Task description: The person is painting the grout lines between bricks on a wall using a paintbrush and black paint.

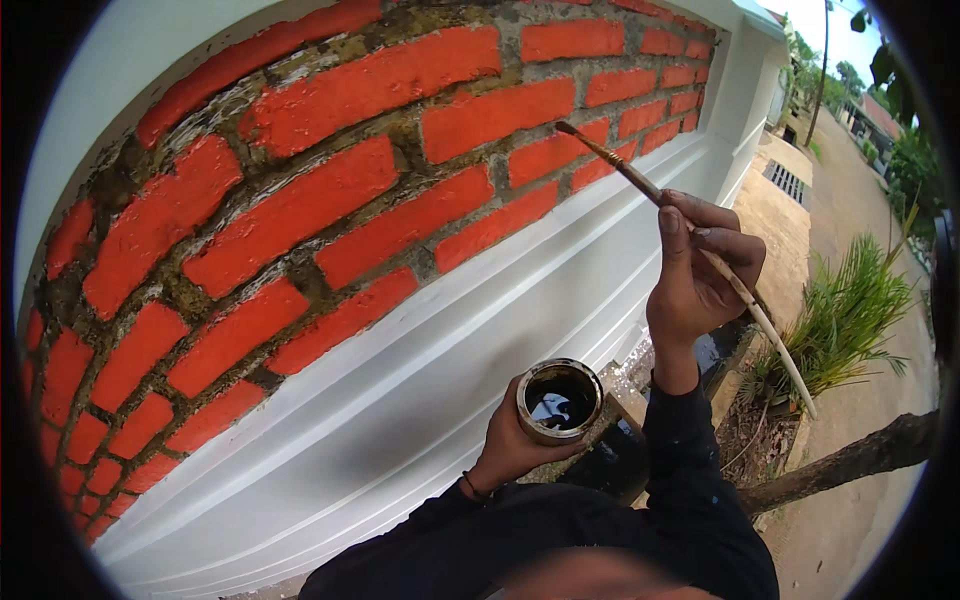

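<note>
My right hand pinches a thin paintbrush partway along its long pale handle. Dark bristles at its tip point up and left, in front of or close to the brick panel; I cannot tell whether they touch it. Fingers of my left hand wrap round a small open tin of dark paint, held upright below the brush. Light glints off the paint, and its rim is smeared. The bricks are bright orange-red, with rough grey-brown mortar between them.
White moulding runs along the wall under the bricks, and a white pillar ends the panel. To the right are a bushy green plant, a tree trunk, a drain grate and a dirt road.
</note>
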Tool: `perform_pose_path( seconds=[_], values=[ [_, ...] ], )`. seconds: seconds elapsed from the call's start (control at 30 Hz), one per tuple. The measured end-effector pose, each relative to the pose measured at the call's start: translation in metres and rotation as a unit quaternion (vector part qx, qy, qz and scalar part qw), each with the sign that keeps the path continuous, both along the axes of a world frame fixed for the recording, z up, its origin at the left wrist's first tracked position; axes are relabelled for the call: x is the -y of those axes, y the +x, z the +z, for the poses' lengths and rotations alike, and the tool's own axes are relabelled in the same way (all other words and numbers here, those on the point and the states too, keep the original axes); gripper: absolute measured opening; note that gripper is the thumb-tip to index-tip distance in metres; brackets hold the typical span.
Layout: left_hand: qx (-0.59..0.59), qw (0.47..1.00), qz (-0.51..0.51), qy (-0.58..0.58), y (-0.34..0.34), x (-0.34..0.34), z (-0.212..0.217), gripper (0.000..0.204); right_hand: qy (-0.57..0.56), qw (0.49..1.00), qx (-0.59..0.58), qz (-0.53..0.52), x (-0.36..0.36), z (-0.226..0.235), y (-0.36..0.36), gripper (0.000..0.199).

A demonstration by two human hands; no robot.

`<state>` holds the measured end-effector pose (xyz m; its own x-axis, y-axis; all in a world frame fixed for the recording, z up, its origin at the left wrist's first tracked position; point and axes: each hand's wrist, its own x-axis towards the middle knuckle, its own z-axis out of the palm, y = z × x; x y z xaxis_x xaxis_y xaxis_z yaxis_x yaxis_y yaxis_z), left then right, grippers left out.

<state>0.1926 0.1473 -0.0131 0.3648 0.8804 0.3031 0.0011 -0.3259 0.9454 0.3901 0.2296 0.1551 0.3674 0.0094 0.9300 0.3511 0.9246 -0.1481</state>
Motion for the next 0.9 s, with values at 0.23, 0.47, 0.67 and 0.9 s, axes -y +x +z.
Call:
perform_pose_path(
  seconds=[0.23,0.47,0.67,0.9],
  values=[
    [0.003,1.000,0.002,-0.007,-0.008,0.009,0.001,0.105,-0.020,0.998,0.044,-0.036,-0.001,0.002,-0.021,0.034],
    [-0.009,0.999,-0.003,-0.033,-0.011,0.006,-0.005,0.106,0.000,0.997,0.068,0.028,0.000,0.001,-0.032,0.036],
    [-0.004,1.000,-0.005,-0.004,-0.004,0.001,-0.003,0.105,0.005,0.998,-0.055,-0.018,-0.024,0.011,0.018,0.033],
    [-0.001,1.000,-0.011,-0.029,-0.003,0.002,-0.004,0.103,0.012,0.998,0.067,-0.004,0.002,0.001,-0.031,0.035]
  ],
)
